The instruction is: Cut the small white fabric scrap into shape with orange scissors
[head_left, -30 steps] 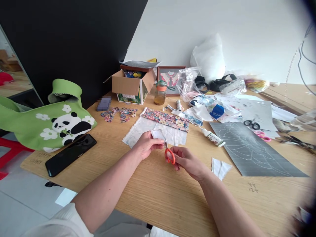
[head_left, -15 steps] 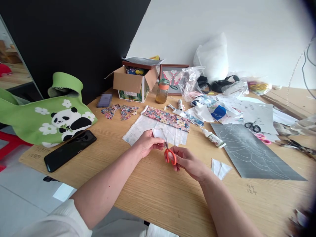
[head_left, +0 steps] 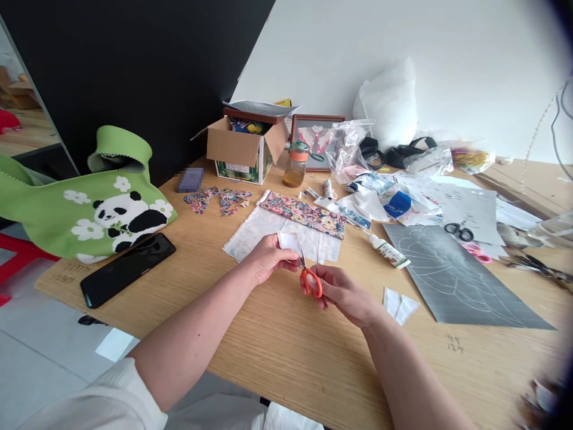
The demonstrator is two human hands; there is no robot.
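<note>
My left hand (head_left: 267, 258) pinches a small white piece of fabric (head_left: 287, 240) just above the wooden table (head_left: 277, 352). My right hand (head_left: 342, 292) grips small orange-handled scissors (head_left: 310, 279), whose blades point up into the white piece. Both hands are closed. Behind them lies a larger white fabric sheet (head_left: 259, 232) with a floral fabric strip (head_left: 304, 214) along its far edge.
A black phone (head_left: 128, 269) and a green panda bag (head_left: 89, 209) lie at the left. A grey drawn sheet (head_left: 456, 278), a glue bottle (head_left: 387, 249), a white scrap (head_left: 399, 306) and black scissors (head_left: 456, 229) are at the right. A cardboard box (head_left: 244, 149) and a jar (head_left: 298, 164) stand behind.
Both hands stay together on the white piece and scissors. The view has shifted slightly; nothing on the table moved.
</note>
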